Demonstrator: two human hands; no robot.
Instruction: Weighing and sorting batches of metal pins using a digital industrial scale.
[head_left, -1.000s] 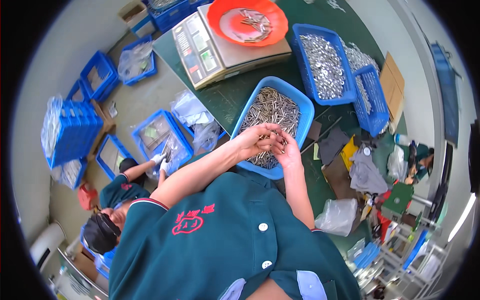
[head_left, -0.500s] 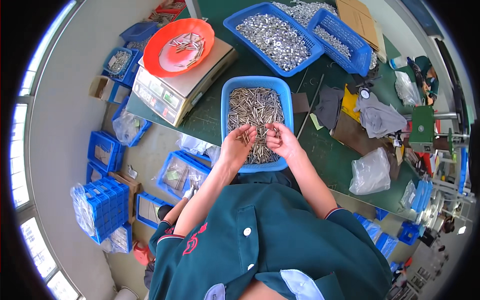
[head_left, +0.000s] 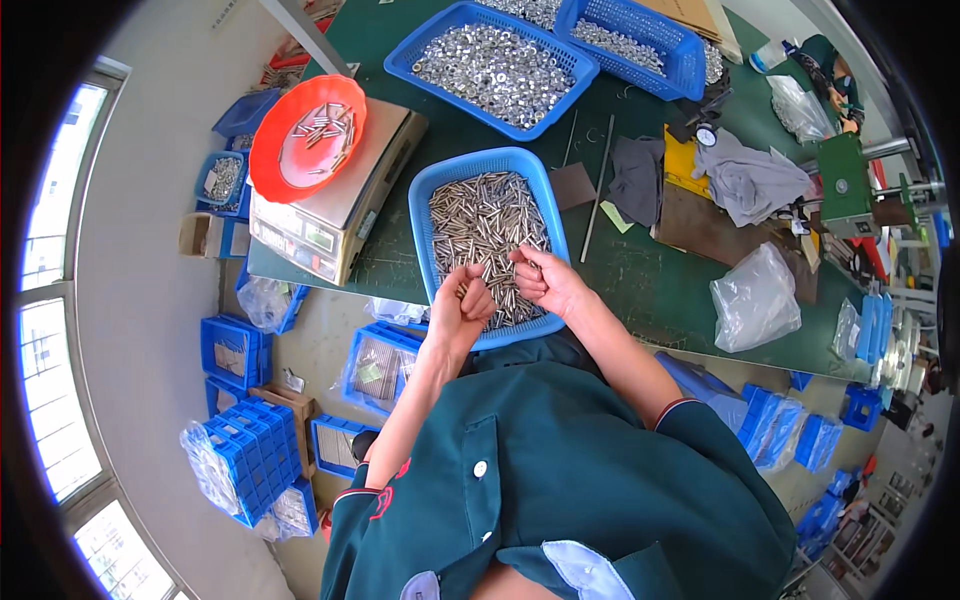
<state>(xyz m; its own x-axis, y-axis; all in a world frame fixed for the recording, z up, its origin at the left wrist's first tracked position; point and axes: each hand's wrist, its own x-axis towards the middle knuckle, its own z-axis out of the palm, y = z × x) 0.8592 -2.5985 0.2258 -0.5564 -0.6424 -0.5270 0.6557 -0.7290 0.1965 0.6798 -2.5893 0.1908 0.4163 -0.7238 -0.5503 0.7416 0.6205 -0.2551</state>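
Hands sit together over the near end of the blue bin (head_left: 440, 190) of small metal pins (head_left: 485, 225). We read that as working straight out of the stock: pick and sort without reaching.

- Left hand (head_left: 462, 305): curled into a fist, a few pins poking out between the fingers. We take it as a holding hand, gathering a bundle.
- Right hand (head_left: 545, 282): fingers closed in a pinch, seemingly on a pin or two; too small to tell exactly what. It sits just beside the left, almost touching, over the pins.
- Bin is on the green table (head_left: 640, 280), near edge right at our torso, so elbows stay tucked.
- Weighing scale (head_left: 335, 205) stands just left of the bin, orange bowl (head_left: 290, 150) on its platform with a few pins in it. Placement within left-arm reach makes sense for a hand-to-bowl transfer, as we judge it.
- Two more blue bins of shiny nuts (head_left: 495, 65) further back, well apart from the hands; grey rags (head_left: 745, 180) and a clear plastic bag (head_left: 755, 300) to the right.

Versus half a second ago: hands were spread flat, palms down in the pins, apart from each other. Now both are closed and pulled together toward the near rim. Head view has shifted too; bin, scale and bowl keep their arrangement on the table.
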